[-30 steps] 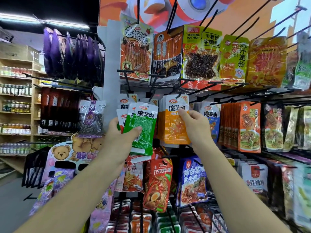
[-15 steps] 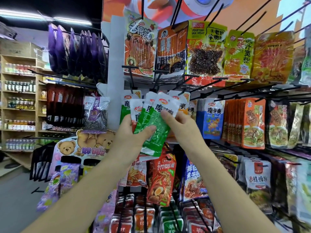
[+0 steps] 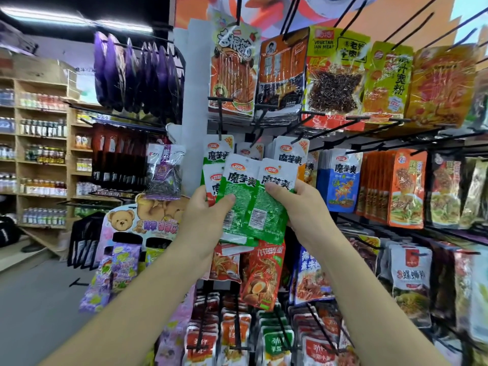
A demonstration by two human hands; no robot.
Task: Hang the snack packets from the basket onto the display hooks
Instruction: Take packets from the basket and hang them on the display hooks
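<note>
My left hand (image 3: pixel 203 220) grips a small stack of snack packets, a green one (image 3: pixel 237 196) on top and a red-and-white one behind it. My right hand (image 3: pixel 298 207) pinches a second green packet (image 3: pixel 272 204) beside it, thumb on its face. Both packets are held up in front of the display rack, just below a hook (image 3: pixel 220 120) where a matching green packet (image 3: pixel 217 151) hangs. An orange packet (image 3: pixel 303 167) of the same brand hangs on the hook to the right. The basket is out of view.
Long black hooks (image 3: pixel 351 117) stick out toward me from the rack, loaded with packets above, right and below. Purple packets (image 3: pixel 132 72) hang on the left side panel. Wooden shelves (image 3: pixel 42 154) with bottles stand far left across a grey floor aisle.
My right hand left the hanging orange packet and came across to the stack in my left hand. It now pinches a green packet pulled sideways off that stack.
</note>
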